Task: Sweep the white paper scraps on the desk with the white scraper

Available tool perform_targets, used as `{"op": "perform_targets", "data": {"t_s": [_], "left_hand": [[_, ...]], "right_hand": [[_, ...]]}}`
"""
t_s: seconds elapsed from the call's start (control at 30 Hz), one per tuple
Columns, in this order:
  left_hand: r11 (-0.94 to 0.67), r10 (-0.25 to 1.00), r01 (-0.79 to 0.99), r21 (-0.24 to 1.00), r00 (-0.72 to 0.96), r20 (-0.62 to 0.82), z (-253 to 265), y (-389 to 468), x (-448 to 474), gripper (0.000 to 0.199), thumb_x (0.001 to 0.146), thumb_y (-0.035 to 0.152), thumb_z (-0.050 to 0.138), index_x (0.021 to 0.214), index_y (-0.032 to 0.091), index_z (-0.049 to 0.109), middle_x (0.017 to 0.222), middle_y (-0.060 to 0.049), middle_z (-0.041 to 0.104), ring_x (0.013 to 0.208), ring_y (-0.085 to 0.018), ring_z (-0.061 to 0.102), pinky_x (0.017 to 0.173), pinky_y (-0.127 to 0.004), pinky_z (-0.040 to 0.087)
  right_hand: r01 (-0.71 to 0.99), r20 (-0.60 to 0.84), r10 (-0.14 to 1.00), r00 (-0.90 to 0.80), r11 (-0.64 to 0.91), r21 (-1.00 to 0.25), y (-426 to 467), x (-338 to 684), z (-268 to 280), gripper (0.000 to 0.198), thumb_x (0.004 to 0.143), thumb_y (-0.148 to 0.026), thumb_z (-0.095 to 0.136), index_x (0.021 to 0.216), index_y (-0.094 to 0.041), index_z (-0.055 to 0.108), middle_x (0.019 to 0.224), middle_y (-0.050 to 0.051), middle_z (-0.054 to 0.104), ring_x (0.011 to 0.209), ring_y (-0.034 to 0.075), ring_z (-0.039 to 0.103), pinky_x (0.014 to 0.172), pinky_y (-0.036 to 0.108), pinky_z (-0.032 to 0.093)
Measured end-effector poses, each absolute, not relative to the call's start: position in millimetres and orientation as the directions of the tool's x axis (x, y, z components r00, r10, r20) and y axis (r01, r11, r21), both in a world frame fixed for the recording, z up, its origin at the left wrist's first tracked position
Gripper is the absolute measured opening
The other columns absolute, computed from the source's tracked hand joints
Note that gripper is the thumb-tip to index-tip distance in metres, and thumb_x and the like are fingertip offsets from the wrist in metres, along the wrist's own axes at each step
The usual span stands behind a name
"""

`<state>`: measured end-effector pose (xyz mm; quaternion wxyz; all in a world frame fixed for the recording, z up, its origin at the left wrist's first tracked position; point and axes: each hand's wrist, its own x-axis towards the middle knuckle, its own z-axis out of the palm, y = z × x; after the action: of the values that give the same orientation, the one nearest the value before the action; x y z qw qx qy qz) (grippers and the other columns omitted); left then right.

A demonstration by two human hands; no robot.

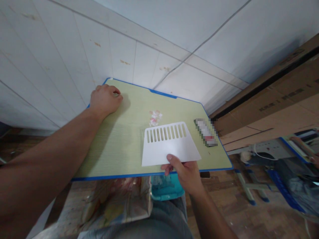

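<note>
My right hand (185, 172) grips the wide lower edge of a white plastic scraper (171, 147), thumb on top and fingers underneath. The scraper is trapezoid-shaped, with a row of slots along its far side, and is held over the near part of the pale green desk top (119, 146). Just beyond it lies a small heap of white and pink scraps (155, 118). My left hand (106, 99) is at the desk's far left corner, its fingers curled in; whatever they may hold is hidden.
A blurred-out flat object (205, 132) lies at the desk's right side. Below the front edge are a turquoise bin (166, 191) and a bag (124, 199). White wall panels (119, 53) border the back, and large cardboard boxes (274, 106) stand to the right.
</note>
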<state>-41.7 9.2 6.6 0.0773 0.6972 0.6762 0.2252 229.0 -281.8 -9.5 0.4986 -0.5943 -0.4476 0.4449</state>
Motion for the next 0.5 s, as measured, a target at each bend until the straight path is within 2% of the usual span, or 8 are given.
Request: {"op": "perform_targets", "data": {"t_s": [0.13,0.27,0.5], "left_hand": [[-0.086,0.977,0.904,0.420,-0.005,0.211,5,11,-43,0.056,0.113,0.038,0.053,0.151,0.013,0.085,0.162,-0.022,0.078,0.157,-0.040,0.063,0.139,-0.058,0.049],[-0.097,0.977,0.895,0.435,0.002,0.213,5,12,-44,0.057,0.113,0.038,0.053,0.151,0.011,0.086,0.163,-0.024,0.077,0.156,-0.041,0.064,0.139,-0.060,0.049],[-0.087,0.979,0.896,0.435,-0.004,0.205,7,9,-43,0.058,0.112,0.038,0.053,0.152,0.010,0.085,0.165,-0.025,0.076,0.158,-0.042,0.063,0.140,-0.060,0.047]], "right_hand": [[0.085,-0.029,0.958,0.284,-0.055,-0.995,-279,244,-17,0.052,0.099,-0.071,0.096,0.086,-0.022,0.082,0.065,0.008,0.083,0.052,0.026,0.077,0.055,0.038,0.069],[0.166,0.115,0.868,0.482,0.039,-0.985,-264,268,-22,0.053,0.101,-0.069,0.094,0.082,-0.021,0.083,0.076,0.013,0.089,0.056,0.024,0.076,0.059,0.038,0.066],[0.273,0.161,0.865,0.475,0.029,-0.962,-259,265,-27,0.057,0.109,-0.068,0.087,0.073,-0.024,0.079,0.075,0.012,0.088,0.062,0.024,0.076,0.066,0.038,0.064]]}}
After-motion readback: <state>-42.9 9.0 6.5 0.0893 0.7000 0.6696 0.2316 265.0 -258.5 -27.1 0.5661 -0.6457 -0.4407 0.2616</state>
